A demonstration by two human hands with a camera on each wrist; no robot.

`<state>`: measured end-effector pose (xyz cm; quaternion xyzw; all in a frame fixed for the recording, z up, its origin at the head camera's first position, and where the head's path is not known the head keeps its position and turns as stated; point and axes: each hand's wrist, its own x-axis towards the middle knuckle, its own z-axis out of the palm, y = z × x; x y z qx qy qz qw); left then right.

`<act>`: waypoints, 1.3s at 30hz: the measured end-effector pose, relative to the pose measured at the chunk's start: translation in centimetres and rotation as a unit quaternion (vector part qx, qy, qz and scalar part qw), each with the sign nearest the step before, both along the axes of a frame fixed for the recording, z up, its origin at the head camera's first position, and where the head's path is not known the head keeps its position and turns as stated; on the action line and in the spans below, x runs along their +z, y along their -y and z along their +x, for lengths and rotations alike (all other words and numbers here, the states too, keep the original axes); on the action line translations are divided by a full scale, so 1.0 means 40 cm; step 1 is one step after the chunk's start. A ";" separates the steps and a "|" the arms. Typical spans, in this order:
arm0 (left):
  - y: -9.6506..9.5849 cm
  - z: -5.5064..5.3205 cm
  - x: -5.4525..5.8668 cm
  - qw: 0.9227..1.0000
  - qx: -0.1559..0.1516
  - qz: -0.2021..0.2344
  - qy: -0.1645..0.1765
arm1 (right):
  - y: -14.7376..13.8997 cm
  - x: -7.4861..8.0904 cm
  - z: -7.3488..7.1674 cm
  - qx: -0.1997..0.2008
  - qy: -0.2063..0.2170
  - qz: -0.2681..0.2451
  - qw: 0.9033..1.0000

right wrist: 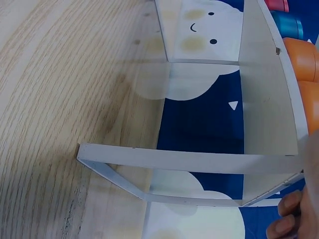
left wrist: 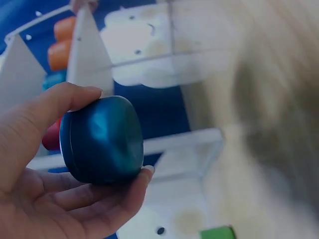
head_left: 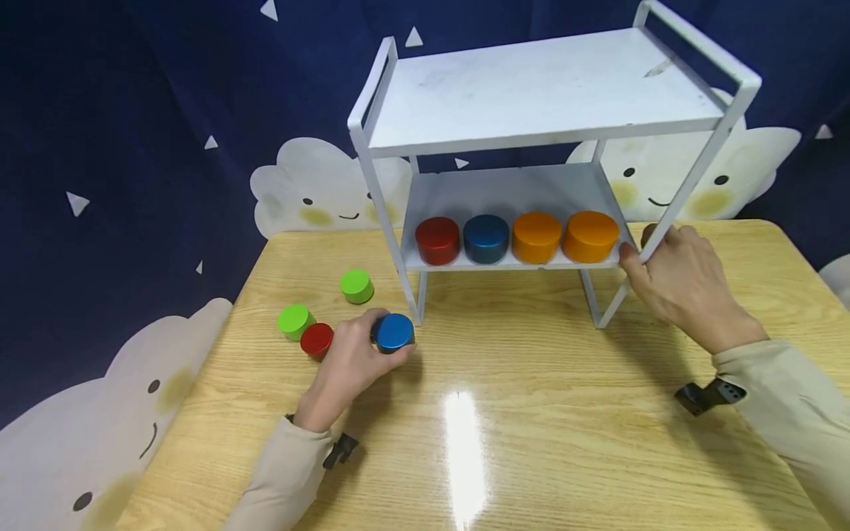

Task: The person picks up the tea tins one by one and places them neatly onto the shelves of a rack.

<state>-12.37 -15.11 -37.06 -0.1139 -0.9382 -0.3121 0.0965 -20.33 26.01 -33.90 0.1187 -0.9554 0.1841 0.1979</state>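
One blue cylinder [head_left: 395, 332], pinched by the left hand [head_left: 355, 354] near the white rack [head_left: 544, 88], could knock its front leg [head_left: 387, 228] if swung carelessly, jolting the shelved cylinders [head_left: 536, 240], although the right hand [head_left: 687, 276] grips the rack.

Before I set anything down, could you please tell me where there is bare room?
Free: the table between the held blue canister and the right hand; the top shelf; and the lower shelf behind its four canisters. Crowded: that shelf's front edge, and the table left of the rack, around two green canisters and a red one.
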 end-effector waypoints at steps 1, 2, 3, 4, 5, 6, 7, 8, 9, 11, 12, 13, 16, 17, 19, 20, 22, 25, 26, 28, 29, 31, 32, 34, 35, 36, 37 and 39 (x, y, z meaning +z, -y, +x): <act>-0.005 0.002 0.006 1.000 -0.007 0.006 -0.007 | 0.001 0.000 0.000 -0.001 0.000 -0.001 1.000; -0.011 0.003 0.013 1.000 -0.013 0.010 -0.014 | 0.002 -0.001 0.000 -0.001 0.000 -0.002 1.000; -0.015 0.003 0.019 0.999 -0.020 0.015 -0.022 | 0.002 -0.001 0.001 -0.002 0.000 -0.002 1.000; -0.019 0.002 0.024 0.999 -0.027 0.019 -0.029 | 0.003 -0.002 0.001 -0.003 0.001 -0.004 1.000; -0.023 0.000 0.028 0.999 -0.033 0.023 -0.034 | 0.002 -0.002 0.002 -0.003 0.001 -0.005 1.000; -0.026 -0.002 0.032 0.998 -0.037 0.024 -0.039 | 0.002 -0.002 0.002 -0.004 0.002 -0.006 1.000; -0.029 -0.004 0.034 0.998 -0.040 0.024 -0.041 | 0.002 -0.001 0.003 -0.006 0.006 -0.006 1.000; -0.031 -0.005 0.036 0.998 -0.041 0.024 -0.041 | 0.002 -0.001 0.003 -0.007 0.008 -0.005 1.000; -0.033 -0.007 0.038 0.998 -0.045 0.025 -0.042 | 0.002 -0.001 0.003 -0.008 0.010 -0.005 1.000; -0.037 -0.010 0.040 0.998 -0.047 0.022 -0.044 | 0.003 0.000 0.003 -0.009 0.013 -0.004 1.000; -0.039 -0.010 0.042 0.998 -0.049 0.023 -0.045 | 0.004 0.000 0.003 -0.010 0.014 -0.002 1.000; -0.041 -0.011 0.043 0.997 -0.052 0.025 -0.046 | 0.005 0.000 0.002 -0.010 0.015 -0.001 1.000; -0.046 -0.012 0.049 0.996 -0.060 0.028 -0.052 | 0.005 0.000 0.002 -0.009 0.010 0.000 1.000; -0.048 -0.013 0.051 0.996 -0.063 0.030 -0.053 | 0.004 0.000 0.002 -0.008 0.010 0.000 1.000; -0.051 -0.014 0.055 0.996 -0.068 0.031 -0.055 | 0.003 0.000 0.002 -0.009 0.013 -0.003 1.000; -0.052 -0.014 0.056 0.996 -0.070 0.032 -0.055 | 0.003 0.000 0.003 -0.010 0.014 -0.004 1.000; -0.055 -0.015 0.060 0.995 -0.072 0.033 -0.054 | 0.004 0.000 0.003 -0.010 0.016 -0.006 1.000; -0.063 -0.015 0.067 0.995 -0.074 0.031 -0.053 | 0.005 0.000 0.004 -0.011 0.019 -0.008 1.000; -0.066 -0.015 0.070 0.995 -0.076 0.031 -0.053 | 0.005 0.000 0.005 -0.010 0.019 -0.009 1.000; -0.073 -0.015 0.078 0.995 -0.083 0.029 -0.055 | 0.005 0.000 0.005 -0.008 0.018 -0.010 1.000; -0.077 -0.015 0.082 0.994 -0.087 0.028 -0.057 | 0.006 0.000 0.005 -0.007 0.017 -0.011 1.000; -0.085 -0.015 0.092 0.993 -0.098 0.027 -0.061 | 0.007 0.000 0.006 -0.006 0.014 -0.011 1.000; -0.089 -0.014 0.097 0.992 -0.102 0.027 -0.063 | 0.007 0.000 0.006 -0.006 0.013 -0.011 1.000; -0.098 -0.015 0.108 0.991 -0.111 0.027 -0.070 | 0.008 -0.001 0.007 -0.006 0.011 -0.011 1.000; -0.102 -0.015 0.113 0.990 -0.117 0.029 -0.074 | 0.008 -0.001 0.007 -0.007 0.012 -0.012 1.000; -0.107 -0.016 0.118 0.989 -0.122 0.032 -0.076 | 0.008 -0.001 0.008 -0.007 0.013 -0.012 1.000; -0.111 -0.016 0.123 0.988 -0.127 0.032 -0.078 | 0.008 -0.001 0.008 -0.008 0.014 -0.013 1.000; -0.119 -0.017 0.131 0.987 -0.135 0.034 -0.081 | 0.007 -0.001 0.008 -0.008 0.016 -0.013 1.000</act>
